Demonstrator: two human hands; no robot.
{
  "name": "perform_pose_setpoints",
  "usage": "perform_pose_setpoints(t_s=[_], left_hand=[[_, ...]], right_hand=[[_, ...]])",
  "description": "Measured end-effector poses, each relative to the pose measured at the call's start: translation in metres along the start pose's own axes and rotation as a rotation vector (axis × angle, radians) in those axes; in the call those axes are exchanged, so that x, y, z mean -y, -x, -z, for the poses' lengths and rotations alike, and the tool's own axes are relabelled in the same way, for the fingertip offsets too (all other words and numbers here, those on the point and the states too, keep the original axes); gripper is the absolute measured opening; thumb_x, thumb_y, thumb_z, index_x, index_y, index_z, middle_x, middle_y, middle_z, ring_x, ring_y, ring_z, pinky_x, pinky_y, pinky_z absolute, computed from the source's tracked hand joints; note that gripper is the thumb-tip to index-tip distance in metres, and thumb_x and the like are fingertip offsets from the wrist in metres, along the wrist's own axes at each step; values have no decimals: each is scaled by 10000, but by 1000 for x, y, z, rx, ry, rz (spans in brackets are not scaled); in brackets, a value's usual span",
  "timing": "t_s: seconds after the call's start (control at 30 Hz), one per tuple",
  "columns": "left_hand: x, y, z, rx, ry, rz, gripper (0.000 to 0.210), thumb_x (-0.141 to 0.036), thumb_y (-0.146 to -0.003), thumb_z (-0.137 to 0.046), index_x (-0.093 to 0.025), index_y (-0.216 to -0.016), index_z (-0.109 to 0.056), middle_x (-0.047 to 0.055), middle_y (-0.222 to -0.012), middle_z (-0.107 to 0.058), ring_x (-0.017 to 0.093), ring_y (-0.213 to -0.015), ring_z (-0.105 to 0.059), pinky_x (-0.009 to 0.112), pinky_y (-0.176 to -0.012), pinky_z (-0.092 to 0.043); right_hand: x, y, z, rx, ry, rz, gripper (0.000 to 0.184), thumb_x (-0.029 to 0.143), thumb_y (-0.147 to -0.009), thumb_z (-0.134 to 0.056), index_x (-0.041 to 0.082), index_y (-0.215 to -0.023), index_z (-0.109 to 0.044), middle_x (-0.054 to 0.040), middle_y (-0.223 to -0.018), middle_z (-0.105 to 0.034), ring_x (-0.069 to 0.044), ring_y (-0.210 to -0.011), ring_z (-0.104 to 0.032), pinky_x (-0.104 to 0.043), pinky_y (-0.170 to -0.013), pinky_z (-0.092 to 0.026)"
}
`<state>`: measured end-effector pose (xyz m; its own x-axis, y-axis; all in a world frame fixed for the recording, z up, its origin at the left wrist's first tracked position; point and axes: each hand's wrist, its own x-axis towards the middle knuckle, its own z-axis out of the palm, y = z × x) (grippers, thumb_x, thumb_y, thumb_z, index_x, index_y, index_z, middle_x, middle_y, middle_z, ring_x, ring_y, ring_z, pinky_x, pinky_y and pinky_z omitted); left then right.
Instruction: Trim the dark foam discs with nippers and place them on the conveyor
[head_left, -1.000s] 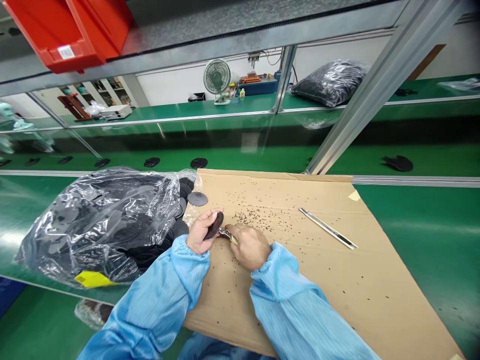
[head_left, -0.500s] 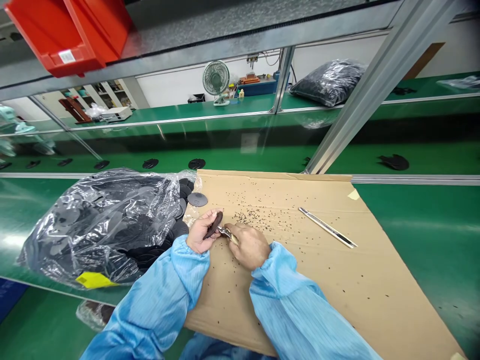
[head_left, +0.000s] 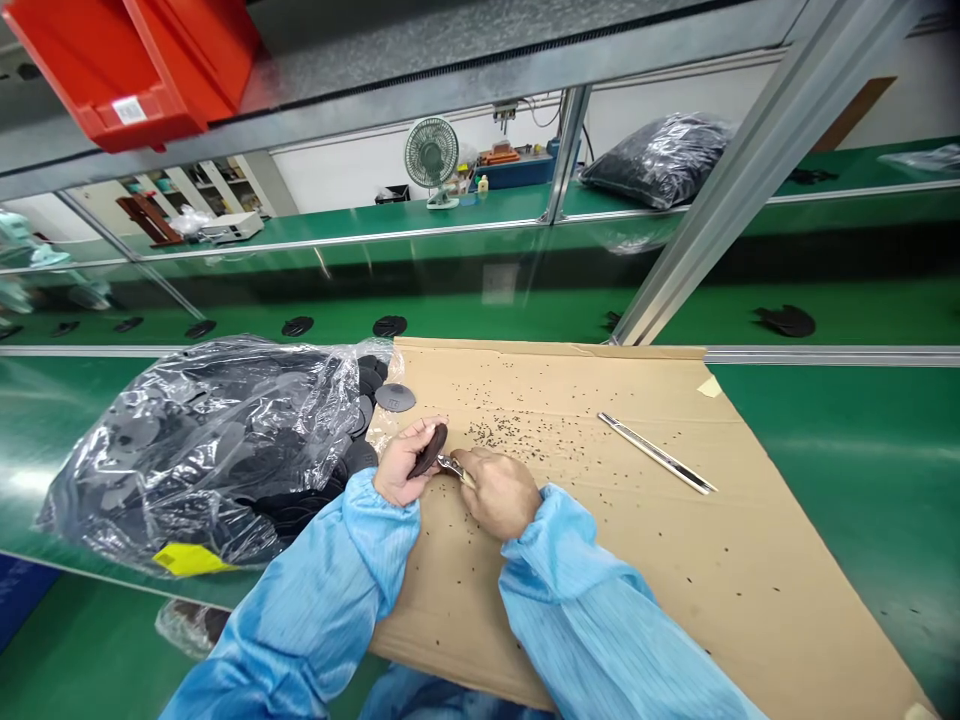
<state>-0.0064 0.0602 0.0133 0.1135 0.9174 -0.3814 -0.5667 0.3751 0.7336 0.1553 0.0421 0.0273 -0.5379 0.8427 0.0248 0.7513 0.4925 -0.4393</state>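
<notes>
My left hand [head_left: 406,465] grips a dark round plastic disc [head_left: 429,452], tilted on edge between thumb and fingers. Closed around the cream handles of small nippers [head_left: 454,467] is my right hand [head_left: 499,490]. The metal jaws of the nippers meet the disc's right edge; their exact bite is too small to make out. Both hands are over a cardboard sheet [head_left: 637,560] strewn with tiny dark scraps. A single grey disc [head_left: 395,397] lies just beyond my left hand, beside a clear plastic bag [head_left: 202,440] full of similar discs.
A slim snap-off knife [head_left: 657,452] lies on the cardboard at the right. Beyond the sheet, several dark pieces, including a disc [head_left: 390,326], lie spaced along a green belt. A metal post [head_left: 705,190] rises at right, and a red bin [head_left: 176,70] sits on the overhead shelf.
Both hands keep almost the same position, with the nippers still at the disc's edge. The pieces on the green belt have shifted very slightly to the left.
</notes>
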Motion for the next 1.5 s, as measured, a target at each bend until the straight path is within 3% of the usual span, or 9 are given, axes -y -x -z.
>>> perform_pose_setpoints(t_s=[0.23,0.37,0.53,0.7,0.8,0.9,1.13,1.33,1.5], left_hand=[[-6,1,2,141,210,89,157,-136,-778,-574,-112,-932,-593,13,-694,-489,67,-489,-409,145,-364,-252],[-9,3,3,184,282,93,159,-124,-787,-554,-98,-940,-592,13,-701,-468,66,-508,-394,140,-366,-249],[-8,2,-2,129,265,83,135,-140,-788,-586,-113,-919,-601,6,-687,-467,61,-501,-382,144,-369,-241],[-3,-1,-7,17,196,0,293,-192,-716,-723,-149,-981,-608,12,-734,-562,92,-571,-522,181,-459,-379],[-2,3,-8,135,183,-41,426,-228,-625,-805,-145,-1002,-623,40,-809,-622,125,-646,-579,211,-530,-434],[-2,9,-7,356,170,-40,429,-282,-548,-855,-114,-888,-654,57,-766,-626,143,-669,-586,242,-597,-454],[-1,12,6,642,47,23,398,-351,-479,-881,-117,-692,-640,34,-655,-570,78,-498,-469,215,-458,-327],[-5,9,13,749,56,103,460,-317,-499,-876,-147,-846,-626,43,-684,-622,139,-497,-576,239,-466,-405],[-9,11,11,757,54,123,400,-310,-537,-855,-101,-814,-657,67,-625,-638,163,-541,-605,297,-561,-492]], right_hand=[[2,0,-7,-205,-414,4,280,152,-784,-491,221,-995,-662,-35,-911,-682,-189,-852,-610,-260,-775,-438],[-2,-3,-10,-341,-722,-126,268,267,-788,-539,196,-1003,-682,-26,-841,-684,-195,-784,-608,-298,-732,-469],[-7,-8,-10,-259,-1255,-267,405,408,-699,-659,160,-1019,-649,-7,-679,-622,-159,-574,-551,-309,-584,-469],[-14,-9,6,-226,-1735,-353,382,419,-660,-689,184,-952,-613,-42,-758,-615,-199,-665,-592,-350,-601,-487],[-21,-19,11,-292,-1605,-395,376,385,-622,-717,190,-919,-595,9,-649,-553,-162,-560,-528,-312,-546,-448],[-22,-44,13,-324,-1174,-312,342,361,-650,-688,184,-927,-589,27,-635,-545,-145,-543,-503,-283,-542,-423],[8,-128,10,-78,-164,7,247,196,-783,-579,210,-1025,-630,-31,-1000,-662,-182,-916,-590,-290,-828,-429],[28,-166,-13,-11,-30,48,458,229,-712,-704,218,-1159,-603,-63,-1068,-647,-222,-989,-582,-319,-882,-405],[22,-162,-13,-54,-98,-65,240,228,-780,-602,207,-1016,-640,-35,-907,-676,-200,-848,-614,-298,-768,-443]])
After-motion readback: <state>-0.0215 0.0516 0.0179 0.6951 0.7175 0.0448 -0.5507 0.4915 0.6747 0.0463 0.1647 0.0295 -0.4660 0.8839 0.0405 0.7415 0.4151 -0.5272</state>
